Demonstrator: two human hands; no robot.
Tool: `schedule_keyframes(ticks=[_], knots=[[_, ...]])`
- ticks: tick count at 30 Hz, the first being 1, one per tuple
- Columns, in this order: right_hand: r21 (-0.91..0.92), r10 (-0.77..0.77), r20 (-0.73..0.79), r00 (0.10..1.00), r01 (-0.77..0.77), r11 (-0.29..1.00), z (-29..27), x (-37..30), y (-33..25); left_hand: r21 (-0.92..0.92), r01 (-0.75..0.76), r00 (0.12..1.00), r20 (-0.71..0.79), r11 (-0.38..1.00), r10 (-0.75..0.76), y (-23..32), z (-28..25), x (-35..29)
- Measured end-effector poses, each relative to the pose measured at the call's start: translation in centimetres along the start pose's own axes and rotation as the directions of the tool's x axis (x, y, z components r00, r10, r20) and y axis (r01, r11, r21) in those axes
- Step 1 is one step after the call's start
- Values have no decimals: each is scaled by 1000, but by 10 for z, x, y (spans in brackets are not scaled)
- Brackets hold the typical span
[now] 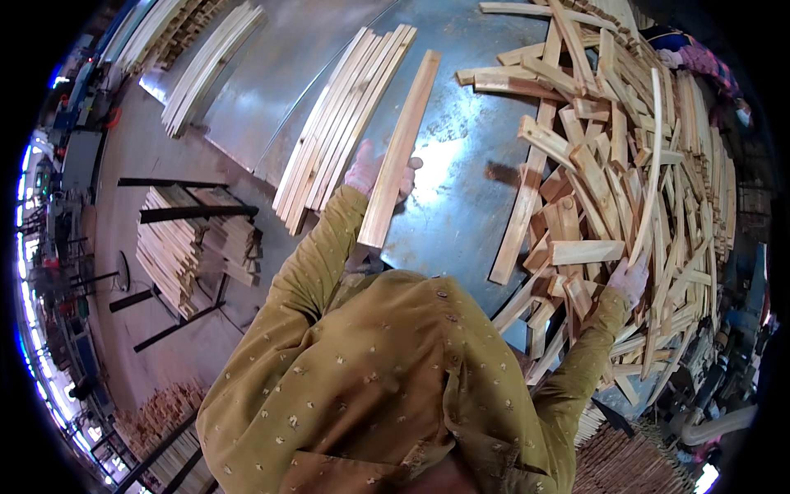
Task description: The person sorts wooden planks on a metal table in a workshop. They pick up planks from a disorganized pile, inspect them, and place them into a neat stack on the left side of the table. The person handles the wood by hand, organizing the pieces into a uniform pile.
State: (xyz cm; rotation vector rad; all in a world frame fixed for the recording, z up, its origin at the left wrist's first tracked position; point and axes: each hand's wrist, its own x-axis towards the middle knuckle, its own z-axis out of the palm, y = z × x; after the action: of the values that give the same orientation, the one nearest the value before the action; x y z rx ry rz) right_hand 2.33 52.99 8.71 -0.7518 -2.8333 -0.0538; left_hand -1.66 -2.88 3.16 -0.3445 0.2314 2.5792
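Observation:
My left hand [360, 174] is closed round a single wooden slat [401, 144], with fingertips showing past its right edge. This slat lies at a slant over the metal table [473, 193], just right of a row of slats [341, 123] set side by side. At the right, my right hand [629, 281] is closed on the lower end of a long, thin, bowed wooden strip [656, 156]. That strip rises from the hand across a jumbled heap of wood pieces [597, 193]. The undersides of both grips are hidden.
Another bundle of slats [212, 70] lies at the table's far left. On the floor at left stands a black metal rack [197, 216] with stacked slats [169, 255]. More stacked wood [634, 461] is at lower right. A person's patterned sleeve [708, 66] shows beyond the heap.

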Motion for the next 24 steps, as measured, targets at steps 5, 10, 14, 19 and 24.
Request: schedule_keyframes(ticks=[5,10,14,19,24], knots=[[259,-194,-308,931,278,925,-15,-8,-6,838,158,833,-397,523,385,-8,24,-4],[872,-266,473,840,-489,6,-99,-89,-140,915,367,591,-370,170,717,11,-41,-2],[767,-570,480,666,-634,-95,-81,-135,-219,821,559,663,-525,113,534,11,26,-8],[796,-547,539,641,-599,82,13,-180,-282,588,647,634,-61,-485,771,35,15,-15],[682,-417,561,715,-114,723,26,-218,-349,363,632,677,171,-685,716,55,-15,-31]])
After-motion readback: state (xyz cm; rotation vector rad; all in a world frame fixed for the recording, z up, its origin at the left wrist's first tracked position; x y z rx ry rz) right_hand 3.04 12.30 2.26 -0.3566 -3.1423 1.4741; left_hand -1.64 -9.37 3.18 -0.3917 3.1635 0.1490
